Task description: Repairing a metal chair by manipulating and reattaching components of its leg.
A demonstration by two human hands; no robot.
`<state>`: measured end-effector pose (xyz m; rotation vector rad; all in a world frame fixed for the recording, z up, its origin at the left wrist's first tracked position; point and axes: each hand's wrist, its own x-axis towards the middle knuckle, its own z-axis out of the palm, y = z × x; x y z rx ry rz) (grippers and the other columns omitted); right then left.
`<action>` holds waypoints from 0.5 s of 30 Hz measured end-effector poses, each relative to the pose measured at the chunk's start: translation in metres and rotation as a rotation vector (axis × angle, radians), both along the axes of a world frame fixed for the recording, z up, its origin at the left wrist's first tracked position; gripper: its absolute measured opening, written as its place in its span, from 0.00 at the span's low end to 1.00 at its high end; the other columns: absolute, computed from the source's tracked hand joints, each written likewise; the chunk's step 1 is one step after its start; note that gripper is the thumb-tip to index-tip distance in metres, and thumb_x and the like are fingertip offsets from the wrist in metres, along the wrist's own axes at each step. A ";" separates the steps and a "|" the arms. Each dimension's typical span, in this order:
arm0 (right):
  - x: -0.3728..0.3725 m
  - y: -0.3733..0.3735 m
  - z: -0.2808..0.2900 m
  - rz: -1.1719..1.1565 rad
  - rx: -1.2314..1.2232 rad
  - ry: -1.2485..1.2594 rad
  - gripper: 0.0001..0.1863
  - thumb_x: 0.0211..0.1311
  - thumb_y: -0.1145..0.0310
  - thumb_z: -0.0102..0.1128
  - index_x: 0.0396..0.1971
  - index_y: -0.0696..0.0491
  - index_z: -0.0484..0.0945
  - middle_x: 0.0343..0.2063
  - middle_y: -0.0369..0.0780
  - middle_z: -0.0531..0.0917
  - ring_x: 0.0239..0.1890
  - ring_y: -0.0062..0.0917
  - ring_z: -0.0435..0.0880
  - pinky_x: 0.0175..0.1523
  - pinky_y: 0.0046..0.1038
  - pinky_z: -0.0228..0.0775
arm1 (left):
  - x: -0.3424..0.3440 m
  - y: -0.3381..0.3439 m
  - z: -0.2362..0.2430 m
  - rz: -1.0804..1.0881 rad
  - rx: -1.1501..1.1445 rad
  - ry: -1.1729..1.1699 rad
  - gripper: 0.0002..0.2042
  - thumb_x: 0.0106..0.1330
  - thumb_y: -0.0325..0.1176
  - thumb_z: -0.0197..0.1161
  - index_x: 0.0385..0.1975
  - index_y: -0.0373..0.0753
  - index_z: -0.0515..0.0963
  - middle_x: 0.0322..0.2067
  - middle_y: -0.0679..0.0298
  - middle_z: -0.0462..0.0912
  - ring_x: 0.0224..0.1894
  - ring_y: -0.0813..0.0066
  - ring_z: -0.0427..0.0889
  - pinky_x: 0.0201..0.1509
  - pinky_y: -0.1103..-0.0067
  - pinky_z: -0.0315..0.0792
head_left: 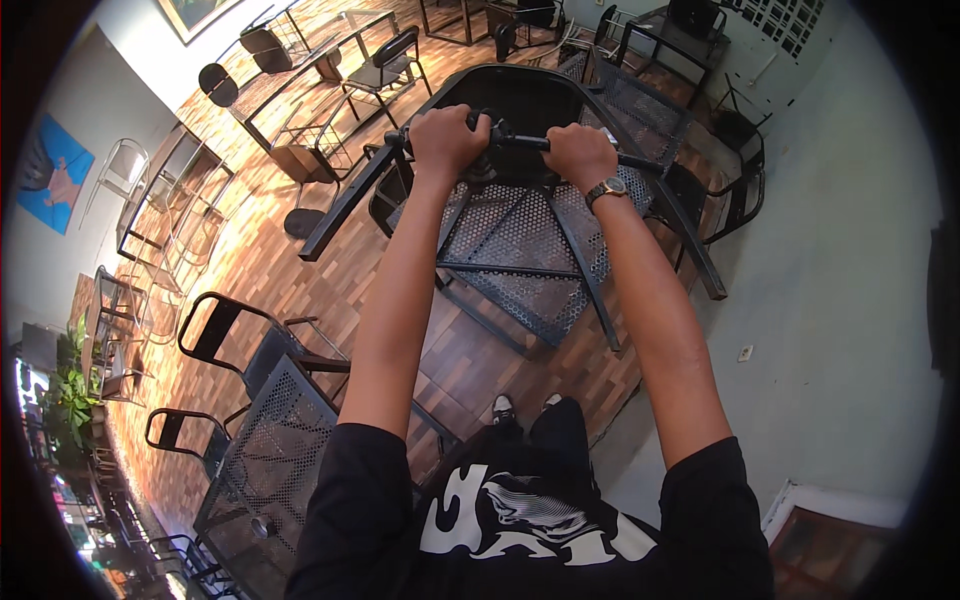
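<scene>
Both hands, left hand [445, 138] and right hand [578, 152], are clenched around a black bar [520, 141] on an upturned black mesh chair [520, 240], raised over the wooden floor [300, 250] for a balanced two-point grip; a blue picture [55, 172] hangs on the left wall
</scene>
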<state>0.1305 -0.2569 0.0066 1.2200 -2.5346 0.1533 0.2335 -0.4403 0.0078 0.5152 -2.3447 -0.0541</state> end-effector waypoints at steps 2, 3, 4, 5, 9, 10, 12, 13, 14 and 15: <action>0.001 -0.002 0.001 -0.008 0.007 -0.005 0.10 0.54 0.59 0.62 0.27 0.49 0.85 0.26 0.44 0.85 0.32 0.38 0.87 0.37 0.37 0.80 | 0.000 0.001 -0.003 0.006 0.018 -0.030 0.16 0.57 0.50 0.59 0.26 0.43 0.84 0.24 0.56 0.83 0.30 0.55 0.83 0.37 0.63 0.74; 0.000 -0.003 0.003 -0.017 0.009 -0.003 0.10 0.55 0.59 0.62 0.27 0.49 0.85 0.26 0.44 0.86 0.32 0.38 0.87 0.37 0.37 0.80 | -0.002 0.001 -0.002 0.006 0.010 0.034 0.17 0.56 0.50 0.60 0.22 0.42 0.82 0.22 0.57 0.82 0.29 0.56 0.82 0.37 0.64 0.73; 0.000 -0.003 0.004 -0.021 0.012 0.003 0.11 0.55 0.58 0.63 0.28 0.49 0.86 0.27 0.43 0.86 0.32 0.38 0.87 0.37 0.37 0.81 | -0.002 0.002 -0.003 0.006 0.001 0.098 0.18 0.55 0.50 0.60 0.18 0.41 0.80 0.20 0.59 0.81 0.29 0.57 0.82 0.37 0.65 0.71; 0.002 -0.002 0.004 -0.019 0.015 0.000 0.11 0.55 0.58 0.63 0.28 0.49 0.86 0.27 0.43 0.86 0.32 0.38 0.87 0.37 0.37 0.81 | -0.001 0.002 -0.005 0.008 0.014 0.087 0.18 0.55 0.50 0.60 0.18 0.41 0.80 0.20 0.58 0.82 0.29 0.57 0.82 0.37 0.65 0.71; 0.001 0.000 0.004 0.006 0.017 -0.009 0.11 0.56 0.58 0.62 0.28 0.49 0.86 0.26 0.43 0.86 0.32 0.38 0.87 0.37 0.37 0.81 | -0.003 0.006 -0.005 0.021 0.009 0.099 0.18 0.55 0.50 0.59 0.18 0.41 0.81 0.20 0.58 0.82 0.29 0.57 0.82 0.37 0.64 0.71; 0.001 0.000 0.004 0.003 0.012 -0.010 0.11 0.56 0.58 0.62 0.28 0.49 0.86 0.26 0.43 0.86 0.32 0.37 0.87 0.37 0.37 0.81 | -0.005 0.009 -0.003 0.043 0.009 0.056 0.17 0.55 0.50 0.59 0.22 0.41 0.83 0.22 0.56 0.82 0.30 0.55 0.82 0.39 0.64 0.72; 0.001 0.003 0.005 0.005 0.019 -0.029 0.11 0.56 0.58 0.62 0.28 0.49 0.86 0.27 0.43 0.86 0.32 0.37 0.87 0.37 0.37 0.81 | -0.008 0.016 -0.001 0.063 0.011 0.002 0.18 0.56 0.50 0.58 0.26 0.41 0.84 0.23 0.54 0.83 0.31 0.54 0.83 0.41 0.64 0.73; 0.003 0.004 0.005 0.005 0.023 -0.041 0.11 0.56 0.59 0.62 0.28 0.49 0.86 0.27 0.43 0.86 0.32 0.37 0.87 0.37 0.37 0.81 | -0.009 0.019 0.000 0.054 0.007 -0.015 0.18 0.56 0.49 0.58 0.25 0.40 0.84 0.23 0.54 0.82 0.31 0.54 0.82 0.41 0.64 0.72; 0.001 0.000 0.006 0.004 0.013 -0.039 0.11 0.55 0.59 0.62 0.28 0.49 0.86 0.27 0.44 0.86 0.32 0.37 0.87 0.37 0.37 0.81 | -0.010 0.023 0.000 0.045 0.004 -0.031 0.18 0.55 0.49 0.58 0.24 0.40 0.83 0.22 0.54 0.82 0.32 0.54 0.82 0.42 0.64 0.72; -0.002 -0.002 0.007 0.003 0.005 -0.035 0.10 0.55 0.59 0.62 0.29 0.49 0.86 0.27 0.44 0.86 0.32 0.37 0.87 0.37 0.37 0.81 | -0.013 0.024 -0.002 0.014 -0.035 0.074 0.17 0.56 0.49 0.59 0.22 0.39 0.82 0.22 0.54 0.82 0.33 0.56 0.82 0.41 0.64 0.71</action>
